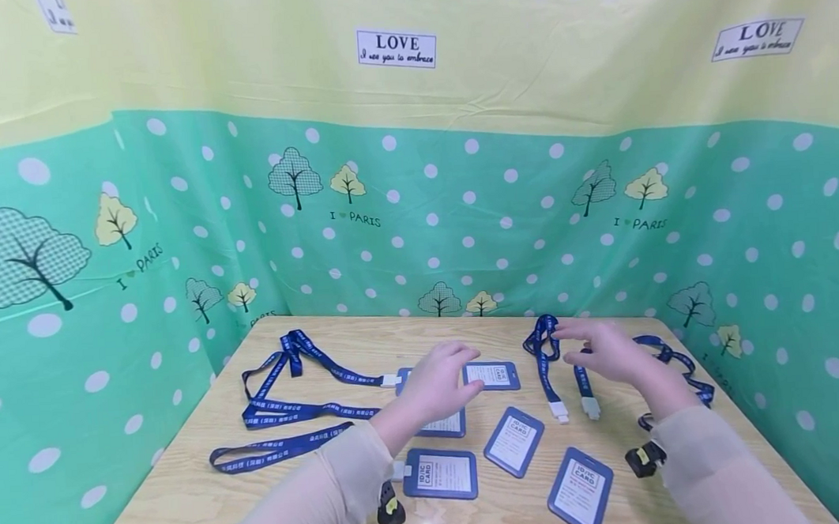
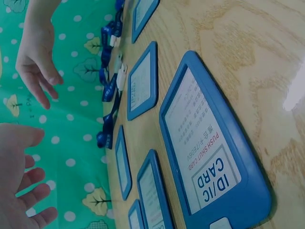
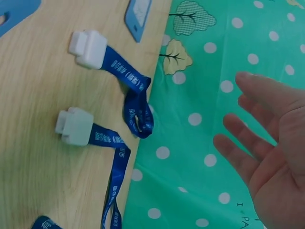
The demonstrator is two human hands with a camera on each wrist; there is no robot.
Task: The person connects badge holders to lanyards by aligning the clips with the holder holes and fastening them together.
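Note:
My left hand [image 1: 436, 384] hovers above the table with fingers apart and holds nothing; it partly hides the blue badge holders [image 1: 442, 425] beneath it. Over the right-hand lanyards [image 1: 544, 358] hovers my right hand [image 1: 602, 351], its fingers loosely spread and nothing between them. Those lanyards are blue with white clip ends [image 3: 77, 126] and lie folded on the wood. In the left wrist view a blue badge holder [image 2: 200, 148] marked ID/IC CARD lies close to the camera. Two loose badge holders, one in the middle [image 1: 514, 441] and one nearer the front [image 1: 581, 491], lie flat and tilted.
Blue lanyards [image 1: 278, 416] stretch across the left of the wooden table [image 1: 190, 503]; the front one runs toward a badge holder [image 1: 441, 473]. Another lanyard [image 1: 700, 390] lies at the right edge. A green and yellow patterned curtain [image 1: 417, 215] surrounds the table's back and sides.

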